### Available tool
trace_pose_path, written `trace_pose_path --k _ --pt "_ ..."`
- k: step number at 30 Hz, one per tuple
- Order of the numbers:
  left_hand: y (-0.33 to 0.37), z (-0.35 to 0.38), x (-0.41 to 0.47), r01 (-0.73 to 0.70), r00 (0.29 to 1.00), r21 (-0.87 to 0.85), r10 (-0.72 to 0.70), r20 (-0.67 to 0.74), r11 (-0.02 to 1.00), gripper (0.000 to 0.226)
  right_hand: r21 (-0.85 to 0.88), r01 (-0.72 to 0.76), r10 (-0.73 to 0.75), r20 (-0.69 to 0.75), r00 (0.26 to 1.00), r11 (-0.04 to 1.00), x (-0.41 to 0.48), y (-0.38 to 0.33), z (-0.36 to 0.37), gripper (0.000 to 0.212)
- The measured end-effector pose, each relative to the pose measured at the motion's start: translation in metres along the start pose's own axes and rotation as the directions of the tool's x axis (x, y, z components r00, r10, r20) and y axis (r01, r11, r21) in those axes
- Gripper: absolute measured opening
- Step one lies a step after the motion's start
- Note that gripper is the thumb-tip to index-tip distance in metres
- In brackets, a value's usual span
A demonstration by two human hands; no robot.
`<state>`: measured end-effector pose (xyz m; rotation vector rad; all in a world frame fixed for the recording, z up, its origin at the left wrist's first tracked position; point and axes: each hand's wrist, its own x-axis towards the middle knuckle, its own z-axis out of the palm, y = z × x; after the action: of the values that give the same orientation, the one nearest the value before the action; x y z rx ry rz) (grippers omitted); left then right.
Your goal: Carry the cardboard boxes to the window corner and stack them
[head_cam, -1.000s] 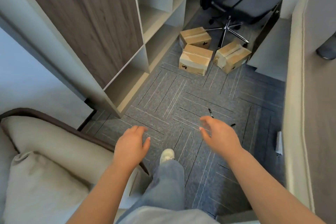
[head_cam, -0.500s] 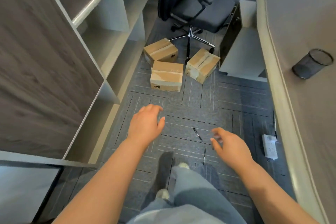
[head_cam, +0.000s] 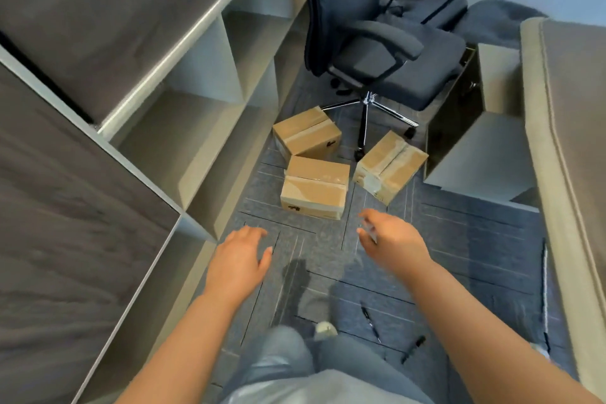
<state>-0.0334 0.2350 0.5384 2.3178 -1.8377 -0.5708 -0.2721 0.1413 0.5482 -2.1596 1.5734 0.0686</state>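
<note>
Three taped cardboard boxes lie on the grey carpet ahead of me. The nearest box (head_cam: 315,188) sits in the middle, a second box (head_cam: 306,134) lies behind it to the left, and a third box (head_cam: 389,165) is angled to its right. My left hand (head_cam: 237,262) reaches forward with relaxed fingers and holds nothing, a short way below and left of the nearest box. My right hand (head_cam: 390,239) is stretched out just below that box's right corner, fingers loosely spread, empty. Neither hand touches a box.
A dark office chair (head_cam: 383,43) on a chrome base stands right behind the boxes. Open shelving (head_cam: 210,115) runs along the left. A desk edge (head_cam: 557,147) and its side panel (head_cam: 485,154) close the right. Two pens (head_cam: 370,321) lie on the carpet near my feet.
I have stepped closer to the boxes, which now look larger and nearer. Both hands have risen and stretched forward toward the nearest box. The pens have slid behind my hands.
</note>
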Motion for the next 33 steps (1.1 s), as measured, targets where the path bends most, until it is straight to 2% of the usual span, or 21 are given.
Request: trace_pose_path --k 3,7,13,17,21,26,33 --pt "-0.001 -0.009 0.038 0.047 0.999 -0.014 -0.047 -0.001 0.999 0.035 0.008 0.107 -0.105 -0.126 0.986 0.994 0.048 -0.008 -0.023 0.038" --pt "-0.002 -0.019 0.104 0.049 0.999 -0.028 -0.049 0.007 0.998 0.036 0.061 0.062 -0.057 -0.083 0.995 0.996 0.112 -0.007 -0.041 0.035" --pt "-0.002 -0.021 0.244 -0.077 0.995 -0.017 0.078 0.069 0.997 0.037 0.088 -0.120 0.124 -0.047 0.991 0.989 0.193 0.019 -0.033 0.034" --pt "0.005 -0.027 0.339 -0.175 0.971 -0.017 0.175 0.164 0.984 0.037 0.130 -0.259 0.261 0.000 0.965 0.957 0.241 0.033 -0.031 0.034" --pt "0.007 -0.025 0.420 -0.255 0.946 0.022 0.245 0.213 0.967 0.037 0.162 -0.339 0.343 0.003 0.939 0.927 0.294 0.043 -0.025 0.035" --pt "-0.010 0.019 0.488 -0.202 0.940 0.054 0.179 0.289 0.978 0.037 0.187 -0.408 0.404 0.063 0.913 0.894 0.357 0.062 0.009 0.040" --pt "-0.063 0.149 0.548 -0.087 0.900 0.097 0.037 0.435 0.991 0.044 0.181 -0.431 0.401 0.181 0.898 0.884 0.454 0.121 0.105 0.038"
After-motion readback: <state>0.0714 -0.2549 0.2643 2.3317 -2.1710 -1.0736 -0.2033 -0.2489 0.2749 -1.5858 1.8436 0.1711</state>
